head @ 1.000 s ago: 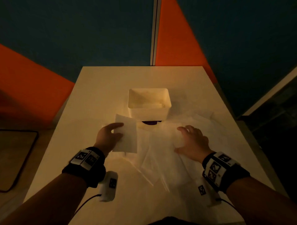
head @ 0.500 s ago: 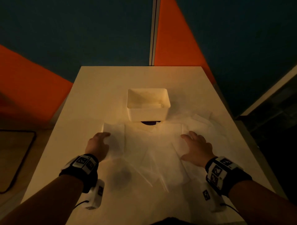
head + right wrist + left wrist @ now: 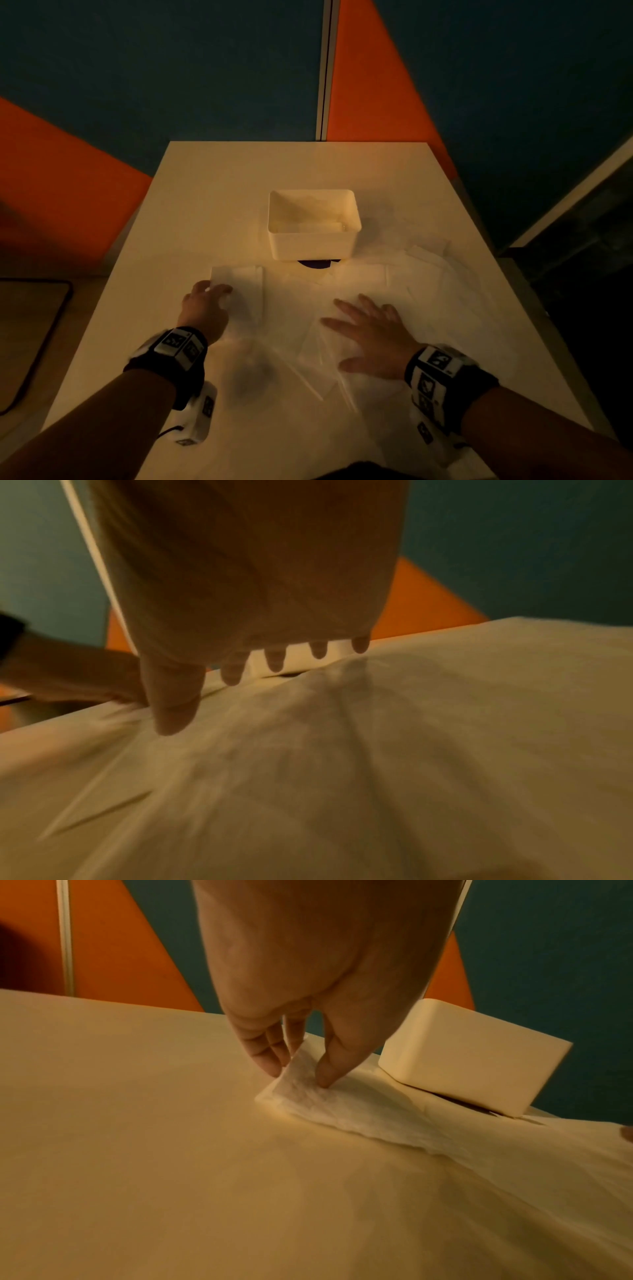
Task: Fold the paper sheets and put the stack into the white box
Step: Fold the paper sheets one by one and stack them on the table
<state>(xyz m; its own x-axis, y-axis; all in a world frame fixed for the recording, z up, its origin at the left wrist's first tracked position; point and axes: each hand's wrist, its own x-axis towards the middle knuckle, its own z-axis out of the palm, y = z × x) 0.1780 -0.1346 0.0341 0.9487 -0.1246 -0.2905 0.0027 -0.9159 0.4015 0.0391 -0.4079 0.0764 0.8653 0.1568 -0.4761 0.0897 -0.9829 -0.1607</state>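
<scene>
The white box stands open-topped at the table's middle; in the left wrist view the box shows at the right. Thin white paper sheets lie spread and overlapping in front of it. A folded sheet lies flat at their left end. My left hand pinches that sheet's near left corner; the left wrist view shows my left hand with thumb and fingers closed on the folded sheet. My right hand rests open, fingers spread, on the middle sheets.
The white table has bare surface behind and left of the box. A dark purple thing peeks out under the box's front edge. Orange and dark blue panels stand behind. A mat lies on the floor at the left.
My left hand has brought the folded sheet down from the air and laid it flat at the left. My right hand has slid left toward the middle with fingers spread.
</scene>
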